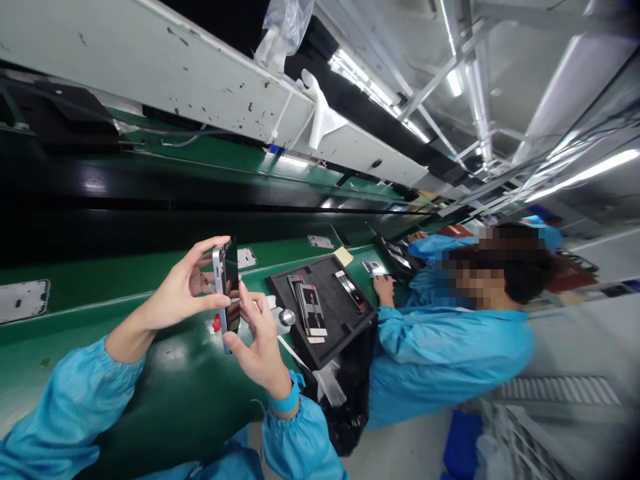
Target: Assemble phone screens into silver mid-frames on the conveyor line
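Observation:
A smartphone with a dark glossy face and a light metal edge is held upright above the green bench. My left hand grips its upper part, thumb along the edge and fingers behind. Lower down, my right hand pinches the other side, with a blue band around the wrist. Behind the phone, partly covered by my hands, lie a small red item and a round metal-capped container. Right of my hands is a black foam tray holding several phone parts.
A co-worker in a blue smock sits to the right, one hand on the bench. Pale phone back plates lie along the green bench. A yellow note touches the tray's far edge. Black plastic hangs below the tray.

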`<state>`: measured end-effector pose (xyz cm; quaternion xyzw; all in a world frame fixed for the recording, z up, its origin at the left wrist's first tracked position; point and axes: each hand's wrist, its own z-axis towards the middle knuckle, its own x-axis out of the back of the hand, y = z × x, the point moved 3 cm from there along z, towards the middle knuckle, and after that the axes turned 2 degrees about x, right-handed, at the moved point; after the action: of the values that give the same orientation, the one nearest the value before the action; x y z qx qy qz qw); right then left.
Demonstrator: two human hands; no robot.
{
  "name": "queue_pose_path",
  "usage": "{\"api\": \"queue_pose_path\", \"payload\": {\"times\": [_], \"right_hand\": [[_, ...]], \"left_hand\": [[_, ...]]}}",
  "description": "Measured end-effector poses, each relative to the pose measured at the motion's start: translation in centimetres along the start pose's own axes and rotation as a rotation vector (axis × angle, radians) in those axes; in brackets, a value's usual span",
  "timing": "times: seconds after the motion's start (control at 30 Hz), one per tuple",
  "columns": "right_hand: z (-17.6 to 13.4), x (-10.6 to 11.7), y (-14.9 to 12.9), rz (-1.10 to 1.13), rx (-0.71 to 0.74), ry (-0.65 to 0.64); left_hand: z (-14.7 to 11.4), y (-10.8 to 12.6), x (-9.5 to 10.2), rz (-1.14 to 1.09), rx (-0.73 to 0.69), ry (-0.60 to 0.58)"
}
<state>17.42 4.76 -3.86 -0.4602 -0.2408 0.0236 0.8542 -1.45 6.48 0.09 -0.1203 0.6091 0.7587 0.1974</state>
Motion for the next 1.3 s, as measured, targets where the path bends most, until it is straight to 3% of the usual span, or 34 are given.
{"api": "queue_pose_path", "payload": {"times": [0.17,0.33,0.4,0.5,0.6,0.77,0.9,1.03,1.13,1.2,1.3], "right_hand": [[1.1,-0.5,0.3,-0.007,0.065,0.019],[1.7,-1.4,0.7,0.065,0.081,0.027],[1.6,-1.7,0.9,0.043,0.059,0.05],[1.7,-1.7,0.6,0.014,-0.004,0.124],[2.7,-0.8,-0.2,0.175,-0.135,0.26],[4.2,0.3,-1.5,0.337,-0.35,0.066],[3.1,1.3,-2.9,0.329,-0.38,0.068],[3.3,1.5,-3.9,0.299,-0.338,0.034],[4.2,1.1,-3.4,0.284,-0.26,0.137],[4.1,0.6,-2.7,0.289,-0.235,0.158],[2.3,-0.6,-1.9,0.305,-0.243,-0.095]], "left_hand": [[-0.3,0.6,0.5,0.039,-0.006,0.025],[-0.6,0.5,0.1,0.104,-0.058,-0.049],[-0.6,-0.2,-0.5,0.03,-0.063,0.027],[-0.8,-1.3,-1.2,-0.138,-0.042,0.229],[-0.9,-1.8,-2.2,-0.174,0.068,0.174],[-1.7,-1.1,-3.7,-0.074,0.145,0.015],[-3.0,-0.7,-4.5,0.014,0.162,0.011],[-3.7,-0.7,-4.6,0.253,0.043,0.113],[-2.7,-0.8,-4.1,0.397,-0.074,0.238],[-1.7,-0.8,-3.3,0.297,-0.038,0.305],[-0.7,0.1,-2.1,-0.003,0.034,0.367]]}}
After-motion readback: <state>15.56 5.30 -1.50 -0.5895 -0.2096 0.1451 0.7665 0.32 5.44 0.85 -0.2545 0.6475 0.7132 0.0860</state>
